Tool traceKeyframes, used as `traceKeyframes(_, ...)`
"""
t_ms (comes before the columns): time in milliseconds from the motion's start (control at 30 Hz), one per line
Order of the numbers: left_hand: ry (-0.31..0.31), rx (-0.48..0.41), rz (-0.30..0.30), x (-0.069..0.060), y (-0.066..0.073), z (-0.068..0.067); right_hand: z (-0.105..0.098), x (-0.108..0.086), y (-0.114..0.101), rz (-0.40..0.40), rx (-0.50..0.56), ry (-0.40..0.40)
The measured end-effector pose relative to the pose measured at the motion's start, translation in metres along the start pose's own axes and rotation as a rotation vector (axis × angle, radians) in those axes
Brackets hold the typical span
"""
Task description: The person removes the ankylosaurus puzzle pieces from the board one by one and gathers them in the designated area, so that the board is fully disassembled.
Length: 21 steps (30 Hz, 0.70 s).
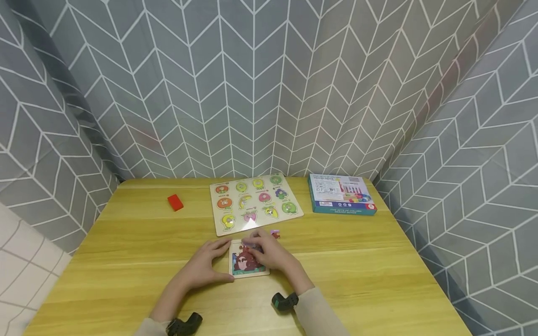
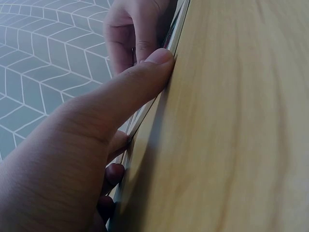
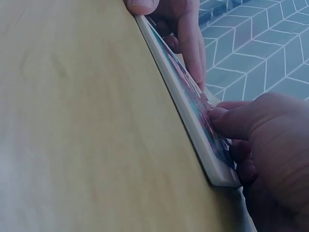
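Puzzle (image 1: 247,265) low and central in the head view, flat on the worktop (image 1: 357,275), and I've got it framed by both hands! Left hand (image 1: 199,267) on its left side, thumb at the near corner, fingers at the far one, spread only wide enough to grip that edge. Right hand (image 1: 269,252) arched over the upper right part, half closed, thumb and fingertips down at the picture; from this far off I can't tell whether they pinch a piece or merely press. Now the relation that counts: the puzzle is close to square, so I read no clear long axis, and a small loose piece (image 1: 275,234) lies just past the right hand, toward the upper right of it, its left end meeting the knuckles in my view. Right hand nearer, then, plainly; left hand across the puzzle, with the fruit board (image 1: 254,203) above them both in the frame
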<state>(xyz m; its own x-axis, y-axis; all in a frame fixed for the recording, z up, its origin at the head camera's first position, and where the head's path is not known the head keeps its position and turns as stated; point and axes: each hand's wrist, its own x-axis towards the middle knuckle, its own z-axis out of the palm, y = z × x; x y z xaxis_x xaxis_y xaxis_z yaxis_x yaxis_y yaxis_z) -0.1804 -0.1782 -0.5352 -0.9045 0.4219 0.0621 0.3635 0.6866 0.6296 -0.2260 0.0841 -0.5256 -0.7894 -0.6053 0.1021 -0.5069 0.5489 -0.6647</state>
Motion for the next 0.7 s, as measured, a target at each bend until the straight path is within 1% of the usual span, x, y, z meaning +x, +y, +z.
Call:
traceKeyframes(233, 0.011, 0.006, 0.005, -0.0002, -0.0010, 0.0008, -0.0013, 0.0006, -0.0003, -0.043, -0.059, 0.003)
traceKeyframes(500, 0.001, -0.001, -0.006, -0.0003, -0.0010, 0.0012, -0.0039, -0.0022, -0.0021, -0.073, -0.102, -0.004)
traceKeyframes(700, -0.001, -0.009, -0.012, -0.0007, -0.0012, 0.0015, -0.0032, -0.0020, -0.0020, -0.111, -0.167, 0.007)
